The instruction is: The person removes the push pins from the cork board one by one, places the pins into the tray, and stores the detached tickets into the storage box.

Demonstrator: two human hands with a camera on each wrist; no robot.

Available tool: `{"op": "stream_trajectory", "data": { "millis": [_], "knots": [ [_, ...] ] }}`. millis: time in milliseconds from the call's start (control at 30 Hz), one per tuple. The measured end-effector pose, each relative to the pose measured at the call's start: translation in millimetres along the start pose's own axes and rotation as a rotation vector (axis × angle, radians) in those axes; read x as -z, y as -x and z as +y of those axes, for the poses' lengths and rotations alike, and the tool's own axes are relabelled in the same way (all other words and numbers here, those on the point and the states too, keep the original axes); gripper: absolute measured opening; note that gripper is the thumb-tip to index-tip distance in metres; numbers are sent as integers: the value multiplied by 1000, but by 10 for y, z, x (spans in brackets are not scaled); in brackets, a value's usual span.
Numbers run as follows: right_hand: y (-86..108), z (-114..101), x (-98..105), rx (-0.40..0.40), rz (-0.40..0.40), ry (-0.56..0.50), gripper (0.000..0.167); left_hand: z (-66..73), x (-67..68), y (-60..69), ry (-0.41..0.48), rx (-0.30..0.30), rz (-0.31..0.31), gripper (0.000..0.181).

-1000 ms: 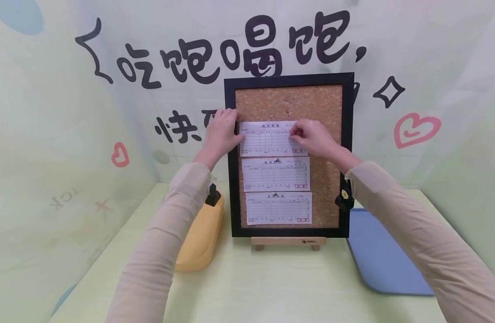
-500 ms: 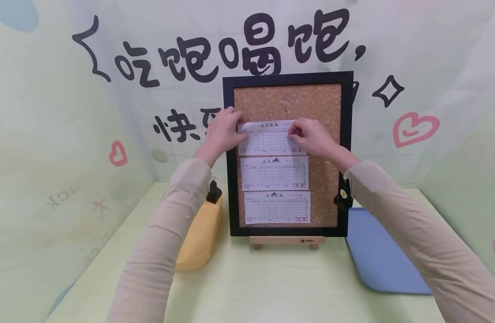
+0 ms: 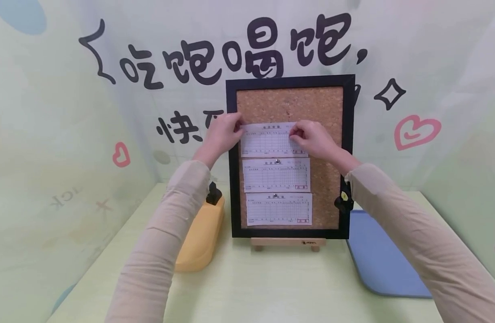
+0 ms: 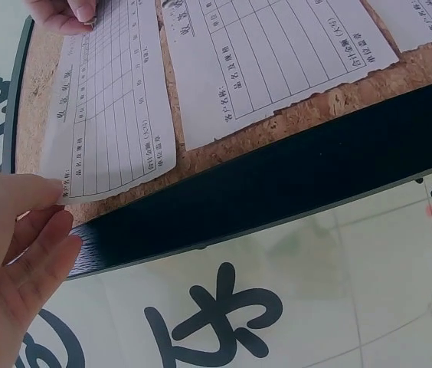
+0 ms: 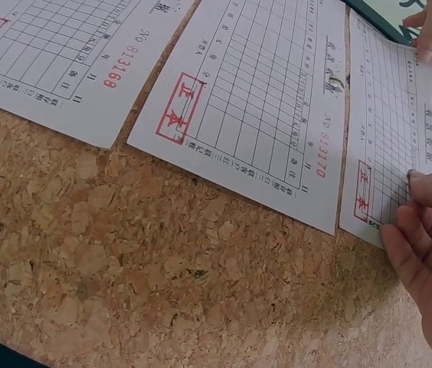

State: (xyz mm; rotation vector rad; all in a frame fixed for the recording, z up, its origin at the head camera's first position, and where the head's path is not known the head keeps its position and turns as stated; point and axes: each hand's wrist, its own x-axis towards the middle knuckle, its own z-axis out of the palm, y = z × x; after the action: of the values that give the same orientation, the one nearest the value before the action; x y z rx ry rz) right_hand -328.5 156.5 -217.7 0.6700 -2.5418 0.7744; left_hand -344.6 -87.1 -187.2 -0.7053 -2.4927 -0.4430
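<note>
Head view: one black-framed cork board (image 3: 289, 103) stands at centre on one pale wooden stand (image 3: 271, 242), its logo too blurred to read. Three white printed paper slips (image 3: 275, 177) form a column on it. Left hand (image 3: 223, 132) pinches the top slip (image 3: 267, 141) at its left edge; right hand (image 3: 317, 140) pinches one tiny object (image 5: 413, 175), mostly hidden, over that slip's right half. Two silvery pins (image 3: 277, 161) show, one on each lower slip. Red box stamps (image 5: 181, 106) read 正本; the middle slip bears 813170. Black wall lettering (image 3: 265, 37) reads 吃饱喝饱. One yellow case (image 3: 203, 233) sits left, one blue tray (image 3: 378, 255) right, on the pale desk (image 3: 271, 287).
</note>
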Motion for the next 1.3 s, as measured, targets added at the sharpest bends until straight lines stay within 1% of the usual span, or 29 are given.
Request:
{"op": "stream_trajectory", "data": {
  "millis": [267,467,600,700,833,967,1033,1133,1300],
  "knots": [
    [18,37,-15,38,46,-26,9,21,6,2,6,31,-6,11],
    [54,37,-12,24,68,-75,11,-2,28,40,-11,39,-7,13],
    [92,44,12,10,68,-94,11,-46,68,67,-2,41,0,13],
    [113,60,33,7,62,-95,12,-90,112,88,15,55,-2,14],
    [153,86,65,9,61,-88,12,-135,185,126,32,95,-24,15],
    [212,117,105,33,65,-72,11,-173,273,186,66,134,-31,16],
    [252,136,126,40,63,-58,11,-208,307,226,87,140,-20,15],
    [313,191,152,43,65,-36,11,-281,334,296,108,145,3,15],
    [429,303,192,55,67,-14,11,-426,369,439,136,187,21,15]
  ]
}}
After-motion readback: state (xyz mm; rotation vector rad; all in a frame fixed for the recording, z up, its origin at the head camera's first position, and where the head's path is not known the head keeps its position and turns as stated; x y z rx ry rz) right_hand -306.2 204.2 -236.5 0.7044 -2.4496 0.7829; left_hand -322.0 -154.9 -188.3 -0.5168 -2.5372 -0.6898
